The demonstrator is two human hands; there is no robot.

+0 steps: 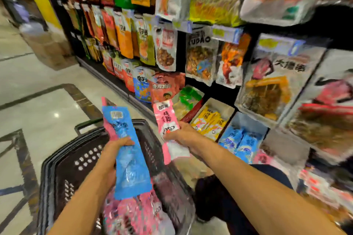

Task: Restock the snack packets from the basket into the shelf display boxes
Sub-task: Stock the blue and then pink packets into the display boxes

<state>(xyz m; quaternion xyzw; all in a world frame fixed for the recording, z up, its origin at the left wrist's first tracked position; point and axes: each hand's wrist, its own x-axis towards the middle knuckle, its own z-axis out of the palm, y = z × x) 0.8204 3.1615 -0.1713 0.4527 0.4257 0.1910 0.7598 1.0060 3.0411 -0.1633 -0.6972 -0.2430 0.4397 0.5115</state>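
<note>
A black plastic basket (63, 164) stands on the floor below me, with several pink packets (133, 213) inside. My left hand (112, 155) grips a long blue snack packet (129, 154) over the basket; a pink packet edge shows behind it. My right hand (183, 135) grips a pink snack packet (168, 126) and holds it between the basket and the low shelf. On that shelf sit display boxes: one with yellow packets (210, 120), one with blue packets (238, 137), one with green-and-pale packets (186, 101).
Hanging snack bags (200, 59) fill the shelf rows above the boxes. Pink packets (265, 158) lie at the low right. A cardboard box (47, 47) stands on the tiled floor at the far left. My dark-clothed knee (219, 196) is beside the basket.
</note>
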